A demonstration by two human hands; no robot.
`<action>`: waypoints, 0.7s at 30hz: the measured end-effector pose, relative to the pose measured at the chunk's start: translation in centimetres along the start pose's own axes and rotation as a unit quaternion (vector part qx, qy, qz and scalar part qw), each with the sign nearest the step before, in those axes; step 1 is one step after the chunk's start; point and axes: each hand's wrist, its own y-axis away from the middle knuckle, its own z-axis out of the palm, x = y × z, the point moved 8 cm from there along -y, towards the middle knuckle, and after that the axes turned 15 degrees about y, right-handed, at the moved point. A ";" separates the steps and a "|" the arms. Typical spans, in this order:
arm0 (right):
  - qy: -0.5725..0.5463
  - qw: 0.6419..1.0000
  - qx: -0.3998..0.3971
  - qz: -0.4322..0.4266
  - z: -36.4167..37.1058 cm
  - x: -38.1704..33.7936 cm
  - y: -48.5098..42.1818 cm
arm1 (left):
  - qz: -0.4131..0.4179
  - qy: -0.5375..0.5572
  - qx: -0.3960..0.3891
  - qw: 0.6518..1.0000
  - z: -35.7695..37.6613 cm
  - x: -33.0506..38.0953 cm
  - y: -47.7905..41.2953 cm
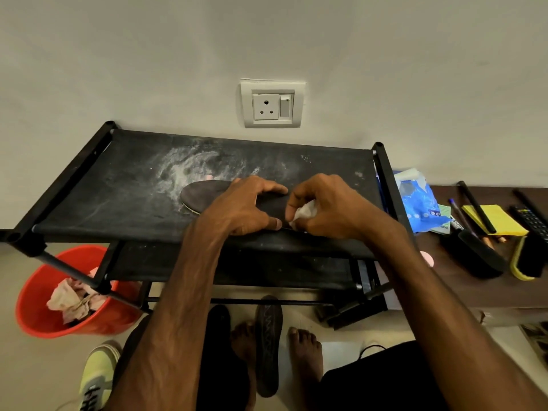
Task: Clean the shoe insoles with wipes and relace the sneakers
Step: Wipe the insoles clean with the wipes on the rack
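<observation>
dark insole (204, 194) lies flat on the black fabric rack top (118, 185), near its front edge. the left grip (246, 207) curls over the insole's middle and holds it down; the right grip (329, 206) pinches a crumpled white wipe (304, 213) against the insole's right end. a second insole (268, 345) lies on the floor (299, 315) below.

Dim warm light, curved wide-angle edges
</observation>
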 end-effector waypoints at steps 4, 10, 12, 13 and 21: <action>0.011 0.996 0.032 0.080 -1.7 3.6 0.5 | -0.010 0.013 0.007 1.000 -0.1 -0.1 0.1; 0.008 0.999 -0.015 0.035 -1.2 3.3 1.7 | -0.016 0.034 0.015 0.999 -0.1 -0.2 0.1; -0.011 0.999 -0.049 0.012 -0.8 2.5 1.8 | -0.020 0.035 0.014 0.999 -0.1 -0.2 0.1; -0.015 0.998 -0.058 0.013 -0.7 2.6 1.8 | -0.019 0.037 0.014 0.999 -0.1 -0.3 0.1; -0.016 0.994 0.033 0.099 -2.3 7.0 2.0 | -0.010 0.037 0.015 0.999 -0.1 0.3 0.4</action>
